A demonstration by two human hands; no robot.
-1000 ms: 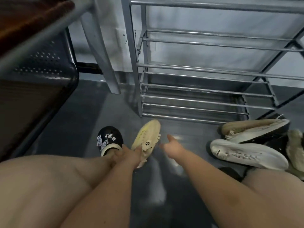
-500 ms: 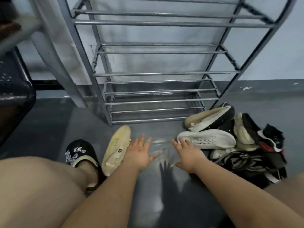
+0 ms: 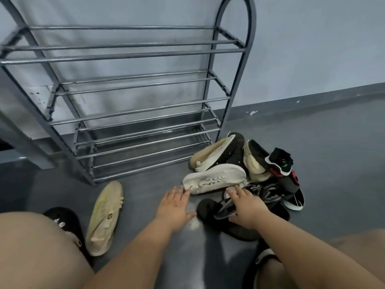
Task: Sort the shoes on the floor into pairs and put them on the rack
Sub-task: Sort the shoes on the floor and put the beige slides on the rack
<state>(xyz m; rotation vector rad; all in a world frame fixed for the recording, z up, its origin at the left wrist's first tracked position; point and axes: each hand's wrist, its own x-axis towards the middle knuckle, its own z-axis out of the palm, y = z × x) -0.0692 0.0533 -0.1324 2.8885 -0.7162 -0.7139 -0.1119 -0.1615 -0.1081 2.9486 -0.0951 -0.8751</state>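
A grey metal shoe rack (image 3: 133, 101) stands against the wall with bare shelves. A cream shoe (image 3: 105, 215) lies alone on the floor at the left. A heap of shoes sits at the right of the rack: a white lace-up sneaker (image 3: 216, 178), a beige shoe with a black sole (image 3: 216, 153), a black knit sneaker (image 3: 225, 209) and several dark ones (image 3: 279, 180). My left hand (image 3: 175, 207) is spread, fingertips at the white sneaker's heel. My right hand (image 3: 248, 207) is spread over the black knit sneaker, holding nothing.
My bare knees fill the lower corners. I wear black slippers, one at the left (image 3: 64, 224) and one at the right (image 3: 264, 265). A grey post (image 3: 25, 147) stands left of the rack. The grey floor (image 3: 333, 163) stretches to the right.
My view has swung to the right and the shoe heap is now central. My left hand let go of the cream shoe, and both hands moved right to the heap.
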